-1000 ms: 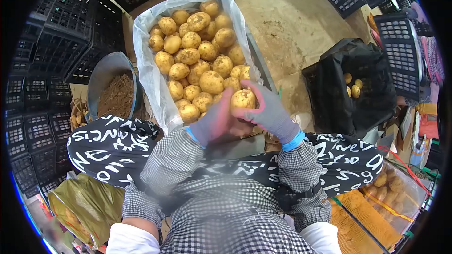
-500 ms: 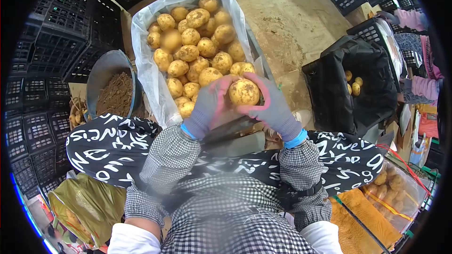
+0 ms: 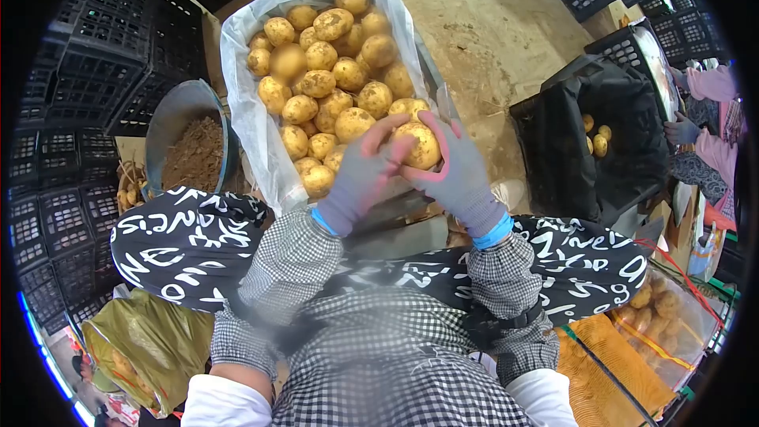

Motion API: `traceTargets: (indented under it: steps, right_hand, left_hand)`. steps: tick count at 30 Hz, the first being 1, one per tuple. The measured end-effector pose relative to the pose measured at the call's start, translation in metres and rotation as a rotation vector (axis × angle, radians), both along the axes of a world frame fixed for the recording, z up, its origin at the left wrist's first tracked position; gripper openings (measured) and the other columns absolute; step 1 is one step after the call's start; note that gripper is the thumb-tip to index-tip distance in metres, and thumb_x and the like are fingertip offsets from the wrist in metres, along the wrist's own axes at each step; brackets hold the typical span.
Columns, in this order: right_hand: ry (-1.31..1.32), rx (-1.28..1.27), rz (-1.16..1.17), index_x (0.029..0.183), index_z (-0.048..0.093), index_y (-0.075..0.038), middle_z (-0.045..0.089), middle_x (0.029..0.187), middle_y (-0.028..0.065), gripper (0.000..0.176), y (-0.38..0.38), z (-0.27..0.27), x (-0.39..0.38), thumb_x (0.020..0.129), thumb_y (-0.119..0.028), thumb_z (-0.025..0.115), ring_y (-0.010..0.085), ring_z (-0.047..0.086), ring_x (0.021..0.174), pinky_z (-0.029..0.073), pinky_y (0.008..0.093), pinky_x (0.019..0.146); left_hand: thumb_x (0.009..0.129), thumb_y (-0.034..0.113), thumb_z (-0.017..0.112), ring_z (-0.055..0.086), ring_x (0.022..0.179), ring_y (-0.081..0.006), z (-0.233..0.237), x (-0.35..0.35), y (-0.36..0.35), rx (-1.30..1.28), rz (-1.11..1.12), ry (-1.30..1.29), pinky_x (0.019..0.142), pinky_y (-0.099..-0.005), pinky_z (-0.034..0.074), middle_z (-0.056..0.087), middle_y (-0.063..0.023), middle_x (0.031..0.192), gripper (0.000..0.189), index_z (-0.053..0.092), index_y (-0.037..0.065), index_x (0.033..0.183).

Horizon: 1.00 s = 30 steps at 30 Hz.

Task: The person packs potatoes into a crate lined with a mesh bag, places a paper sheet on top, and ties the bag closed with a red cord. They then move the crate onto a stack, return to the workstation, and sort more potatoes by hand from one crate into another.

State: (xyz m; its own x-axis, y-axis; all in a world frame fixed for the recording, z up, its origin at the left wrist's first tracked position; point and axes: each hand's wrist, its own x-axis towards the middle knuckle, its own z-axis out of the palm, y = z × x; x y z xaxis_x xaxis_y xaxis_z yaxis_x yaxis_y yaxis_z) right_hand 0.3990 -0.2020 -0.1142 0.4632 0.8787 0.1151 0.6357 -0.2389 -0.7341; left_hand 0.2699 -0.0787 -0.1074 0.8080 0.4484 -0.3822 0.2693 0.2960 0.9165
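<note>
1. A dusty yellow potato (image 3: pixel 419 145) is gripped by both hands, so neither one is free. The left hand (image 3: pixel 356 178), in a grey knit glove with a pink palm, is closed on the potato's left side with the fingertips laid over the top. The right hand (image 3: pixel 462 178), gloved the same way, is wrapped round the right side and underneath.
2. The potato is held up over the near end of a long box lined with clear plastic sheet (image 3: pixel 241 87), right in front of the person's chest.
3. That box is packed with a heap of loose yellow potatoes (image 3: pixel 332 71), most with dirt smudged on them.
4. Just left of the box, a round grey basin (image 3: pixel 162 122) is seen with brown soil (image 3: pixel 194 158) piled inside.
5. Further left, stacked black plastic crates (image 3: pixel 79 87) are lined up along the edge of the view.
6. Off to the right, well apart from the hands, a crate lined with a black bag (image 3: pixel 553 158) is set on the bare dirt floor (image 3: pixel 490 32), with a few small potatoes (image 3: pixel 593 138) in it.
7. Another person's gloved hand (image 3: pixel 680 130) can be spotted beside that crate.
8. Bottom right, an orange mesh sack (image 3: pixel 601 372) is found, and potatoes can be made out next to it.
</note>
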Motion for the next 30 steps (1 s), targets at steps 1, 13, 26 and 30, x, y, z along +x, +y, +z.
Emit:
traceTargets:
  steps: [1, 13, 26, 30]
  right_hand:
    - [-0.014, -0.008, -0.005, 0.135, 0.051, -0.007, 0.054, 0.119, 0.0189, 0.074, 0.000, 0.002, 0.000, 0.068, -0.024, 0.078, 0.0334, 0.059, 0.103, 0.051, 0.0373, 0.087]
    - [0.154, 0.008, 0.002, 0.139, 0.046, -0.003, 0.056, 0.117, 0.0163, 0.074, -0.002, 0.004, 0.000, 0.075, -0.025, 0.078, 0.0222, 0.062, 0.096, 0.052, 0.0326, 0.078]
    - [0.701, 0.292, -0.057, 0.151, 0.025, -0.002, 0.042, 0.075, -0.0054, 0.062, -0.007, -0.012, -0.007, 0.100, -0.027, 0.050, 0.0034, 0.036, 0.061, 0.032, 0.0176, 0.055]
    - [0.540, 0.087, -0.047, 0.147, 0.037, -0.004, 0.054, 0.112, 0.0046, 0.053, -0.007, -0.006, -0.007, 0.095, -0.006, 0.048, 0.0123, 0.054, 0.091, 0.043, 0.0240, 0.075]
  left_hand:
    - [0.089, 0.022, 0.071, 0.062, 0.094, -0.0102, -0.001, 0.000, -0.005, -0.137, 0.041, -0.046, 0.078, -0.0247, 0.056, 0.060, -0.0077, 0.110, 0.052, 0.050, 0.004, 0.132]
    - [0.088, 0.021, 0.071, 0.058, 0.114, -0.0198, -0.026, -0.001, -0.003, -0.011, -0.017, -0.199, 0.094, -0.0332, 0.052, 0.053, -0.0112, 0.129, 0.067, 0.037, 0.005, 0.143]
    - [0.087, 0.014, 0.073, 0.049, 0.122, -0.0157, 0.001, -0.003, -0.002, -0.270, 0.111, -0.325, 0.104, -0.0294, 0.044, 0.044, -0.0090, 0.137, 0.071, 0.033, 0.003, 0.145]
    - [0.086, 0.014, 0.073, 0.050, 0.121, -0.0152, 0.001, -0.004, 0.000, -0.295, 0.094, -0.307, 0.103, -0.0294, 0.044, 0.043, -0.0091, 0.139, 0.071, 0.034, 0.003, 0.145]
